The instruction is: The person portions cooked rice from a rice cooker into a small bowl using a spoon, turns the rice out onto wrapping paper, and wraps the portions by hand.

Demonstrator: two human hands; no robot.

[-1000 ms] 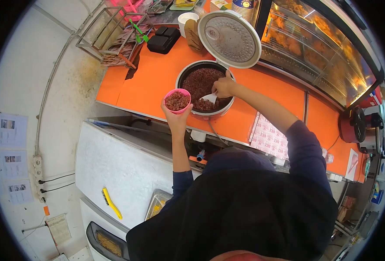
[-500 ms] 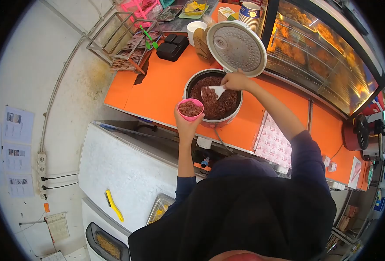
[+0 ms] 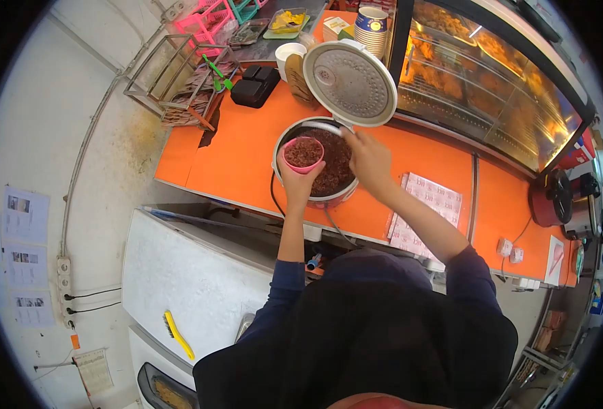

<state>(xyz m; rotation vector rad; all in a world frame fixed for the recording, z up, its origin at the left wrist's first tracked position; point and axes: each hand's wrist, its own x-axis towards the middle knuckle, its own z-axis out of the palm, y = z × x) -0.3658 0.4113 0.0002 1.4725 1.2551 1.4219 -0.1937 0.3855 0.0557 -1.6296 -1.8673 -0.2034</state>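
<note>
Orange covers the desk [image 3: 233, 157], where a lit display case [image 3: 478, 75] stands beyond an open-lidded cooker [image 3: 339, 200]. The left hand [image 3: 300, 187] clasps a pink cup [image 3: 304, 171] of reddish-brown grains [image 3: 303, 151], held over the cooker's near-left part. The right hand [image 3: 371, 163] seems closed on a white paddle [image 3: 327, 126], blurred at the rim. I'd judge this a scooping step, the cup looking well filled; working the paddle beside it calls for a steady, upright cup. Printed paper [image 3: 429, 204] repeats red lettering, perhaps "RICE"; stacked tubs [image 3: 371, 26] carry a blue label, unreadable from here.
</note>
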